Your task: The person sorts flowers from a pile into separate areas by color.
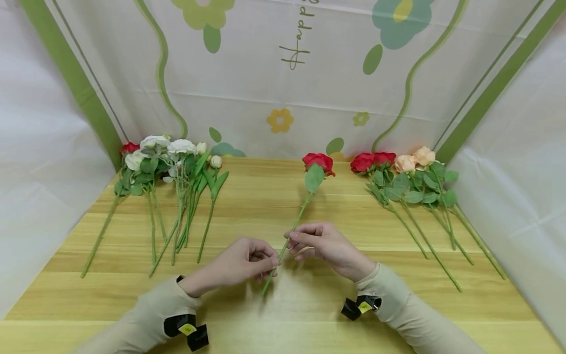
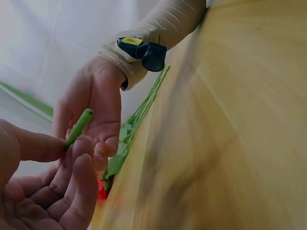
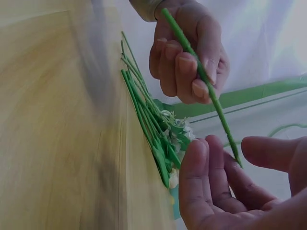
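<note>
Bloom and leaf of a red rose (image 1: 315, 176) are appearing in the head view alone, slanting away from the person over the middle of a wooden table (image 1: 265, 196). The left hand (image 1: 247, 260) is pinching the stem (image 3: 217, 104) close to its lower end, while the right hand (image 1: 325, 246) is holding it lightly between thumb and finger a little higher up. Only the left wrist view is revealing the blunt cut end, which is jutting out past the left thumb; beyond it, the right hand is blocking sight of the remaining stem. The right wrist view is showing the left hand's other fingers curling inward beside the stem.

Around this, two bundles are lying well apart. Toward the left, full-petalled white flowers (image 1: 181, 146) are resting beside white tulips (image 1: 215, 162), and they are partly covering a red bloom (image 1: 130, 148). Toward the right, two red roses (image 1: 361, 162) are lying next to two peach roses (image 1: 423, 156), their leaves overlapping. A flower-printed cloth (image 1: 243, 73) is hanging behind everything. On the held rose, the leaf is screening the bloom's lower edge, and fingers are covering short stretches of stem.
</note>
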`<state>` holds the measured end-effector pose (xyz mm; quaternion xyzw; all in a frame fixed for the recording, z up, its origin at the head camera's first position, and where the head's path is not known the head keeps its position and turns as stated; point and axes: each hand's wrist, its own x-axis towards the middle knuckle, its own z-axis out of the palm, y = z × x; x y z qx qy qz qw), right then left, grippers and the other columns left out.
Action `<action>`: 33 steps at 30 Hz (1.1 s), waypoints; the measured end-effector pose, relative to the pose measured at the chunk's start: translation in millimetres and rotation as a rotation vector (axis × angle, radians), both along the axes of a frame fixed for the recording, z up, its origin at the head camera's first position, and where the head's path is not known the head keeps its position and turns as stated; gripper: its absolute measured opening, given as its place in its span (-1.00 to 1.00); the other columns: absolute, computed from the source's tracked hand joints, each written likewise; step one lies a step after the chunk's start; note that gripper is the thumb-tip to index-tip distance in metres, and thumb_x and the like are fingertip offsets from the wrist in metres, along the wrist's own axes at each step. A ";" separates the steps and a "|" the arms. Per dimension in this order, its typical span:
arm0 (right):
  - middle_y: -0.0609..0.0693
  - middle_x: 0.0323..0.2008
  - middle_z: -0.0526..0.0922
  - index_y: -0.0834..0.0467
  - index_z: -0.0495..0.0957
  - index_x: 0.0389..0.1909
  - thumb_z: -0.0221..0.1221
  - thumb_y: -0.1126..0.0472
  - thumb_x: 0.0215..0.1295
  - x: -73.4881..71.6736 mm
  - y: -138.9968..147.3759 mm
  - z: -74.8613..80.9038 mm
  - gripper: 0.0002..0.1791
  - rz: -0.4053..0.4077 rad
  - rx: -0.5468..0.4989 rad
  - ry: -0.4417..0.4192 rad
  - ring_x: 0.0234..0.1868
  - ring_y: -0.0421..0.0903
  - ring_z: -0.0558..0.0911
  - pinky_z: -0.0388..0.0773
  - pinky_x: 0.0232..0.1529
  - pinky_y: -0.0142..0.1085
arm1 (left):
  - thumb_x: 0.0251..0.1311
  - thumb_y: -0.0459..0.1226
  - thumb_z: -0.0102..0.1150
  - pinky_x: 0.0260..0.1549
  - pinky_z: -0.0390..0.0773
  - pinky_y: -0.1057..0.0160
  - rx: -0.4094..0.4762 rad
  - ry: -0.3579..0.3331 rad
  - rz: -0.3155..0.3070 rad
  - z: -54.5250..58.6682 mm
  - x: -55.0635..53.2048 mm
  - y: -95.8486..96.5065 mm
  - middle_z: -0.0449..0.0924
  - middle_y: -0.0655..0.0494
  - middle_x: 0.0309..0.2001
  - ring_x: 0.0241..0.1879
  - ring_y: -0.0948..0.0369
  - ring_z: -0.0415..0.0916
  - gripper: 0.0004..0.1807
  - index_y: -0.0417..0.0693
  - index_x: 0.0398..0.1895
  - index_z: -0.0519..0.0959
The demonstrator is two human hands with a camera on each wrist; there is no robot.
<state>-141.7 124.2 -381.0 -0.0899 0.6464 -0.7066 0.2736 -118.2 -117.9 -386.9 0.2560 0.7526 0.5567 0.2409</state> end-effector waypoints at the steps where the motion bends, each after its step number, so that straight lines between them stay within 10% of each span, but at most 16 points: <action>1: 0.24 -0.19 0.66 0.37 0.60 -0.03 0.26 0.17 0.35 0.3 -0.3 0.1 -0.66 -0.006 0.002 0.002 -0.18 0.04 0.65 0.60 -0.12 -0.13 | 0.41 -0.26 0.12 -0.40 0.62 0.02 0.007 -0.009 -0.003 -0.1 0.8 0.6 0.67 -0.05 -0.36 -0.41 -0.03 0.60 -0.78 -0.29 -0.15 0.62; 17: 0.22 -0.32 0.67 0.33 0.66 -0.21 0.21 0.22 0.38 -12.0 23.7 14.8 -0.78 -0.106 0.283 0.243 -0.29 0.08 0.66 0.62 -0.24 -0.06 | 0.43 -0.19 0.11 -0.36 0.63 0.06 -0.071 0.108 0.076 6.1 -2.9 -9.0 0.67 -0.02 -0.34 -0.34 -0.01 0.64 -0.75 -0.21 -0.13 0.65; 26: 0.14 -0.47 0.65 0.30 0.67 -0.34 0.18 0.26 0.38 -49.7 105.6 42.8 -0.81 -0.142 0.727 0.478 -0.39 0.10 0.64 0.62 -0.37 -0.16 | 0.44 -0.22 0.09 -0.39 0.61 0.16 -0.177 0.300 0.131 17.6 -12.4 -28.5 0.65 0.09 -0.37 -0.37 0.10 0.62 -0.82 -0.09 -0.17 0.66; 33: 0.00 -0.64 0.55 0.21 0.56 -0.60 0.12 0.23 0.38 -74.0 178.0 62.1 -0.68 -0.108 1.058 0.478 -0.59 -0.09 0.48 0.47 -0.49 -0.21 | 0.42 -0.27 0.10 -0.49 0.53 0.23 -0.389 0.448 0.217 21.7 -25.9 -48.7 0.62 0.16 -0.42 -0.50 0.25 0.51 -0.83 -0.14 -0.19 0.66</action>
